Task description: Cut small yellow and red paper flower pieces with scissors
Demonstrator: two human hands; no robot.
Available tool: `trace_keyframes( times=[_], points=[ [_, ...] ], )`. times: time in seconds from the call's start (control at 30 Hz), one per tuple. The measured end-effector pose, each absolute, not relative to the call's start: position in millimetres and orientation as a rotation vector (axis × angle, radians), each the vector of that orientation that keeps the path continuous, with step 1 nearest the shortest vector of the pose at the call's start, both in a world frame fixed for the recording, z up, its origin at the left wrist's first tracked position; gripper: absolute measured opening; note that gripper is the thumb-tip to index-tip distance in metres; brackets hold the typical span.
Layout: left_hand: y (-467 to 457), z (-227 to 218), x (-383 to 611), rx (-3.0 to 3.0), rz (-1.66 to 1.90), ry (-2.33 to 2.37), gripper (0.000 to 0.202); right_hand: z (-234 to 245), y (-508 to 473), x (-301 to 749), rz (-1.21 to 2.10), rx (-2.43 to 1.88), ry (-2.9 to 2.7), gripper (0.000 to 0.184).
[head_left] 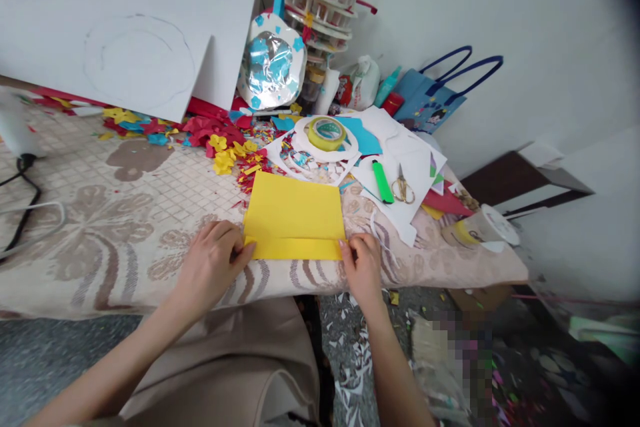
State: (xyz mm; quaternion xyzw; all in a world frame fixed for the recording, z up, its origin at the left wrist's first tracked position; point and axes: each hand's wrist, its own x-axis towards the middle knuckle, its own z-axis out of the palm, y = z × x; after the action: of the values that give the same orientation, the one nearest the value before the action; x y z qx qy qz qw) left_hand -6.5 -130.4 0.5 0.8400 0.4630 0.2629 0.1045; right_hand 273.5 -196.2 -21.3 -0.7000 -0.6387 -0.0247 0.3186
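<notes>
A sheet of yellow paper point(296, 207) lies near the table's front edge, with a narrow strip folded up along its near side. At the fold's left end, my left hand point(215, 260) pinches the paper between thumb and curled fingers. My right hand point(363, 263) grips the opposite end of the fold the same way, thumb on top. Beyond the sheet sits a roll of yellowish tape point(320, 140) on a white paper ring point(303, 137). To the right, a green cutter point(382, 181) and small gold-handled scissors point(403, 188) rest on white paper.
Red, yellow and blue paper flowers point(203, 130) and scraps spread along the back. A round white fan-like piece point(273, 61) with a blue handle leans there beside a tiered white rack point(320, 7). A blue bag point(425, 100) and a plastic cup point(463, 230) stand at right.
</notes>
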Motion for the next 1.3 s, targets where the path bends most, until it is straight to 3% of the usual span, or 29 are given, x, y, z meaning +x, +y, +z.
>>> trace_keyframes(
  times=[1.3],
  points=[
    [-129.2,-3.5,-7.6,2.465,0.788,1.348,0.022,-20.4,-197.7,275.1,-0.045,-1.837,-1.711,0.022]
  ],
)
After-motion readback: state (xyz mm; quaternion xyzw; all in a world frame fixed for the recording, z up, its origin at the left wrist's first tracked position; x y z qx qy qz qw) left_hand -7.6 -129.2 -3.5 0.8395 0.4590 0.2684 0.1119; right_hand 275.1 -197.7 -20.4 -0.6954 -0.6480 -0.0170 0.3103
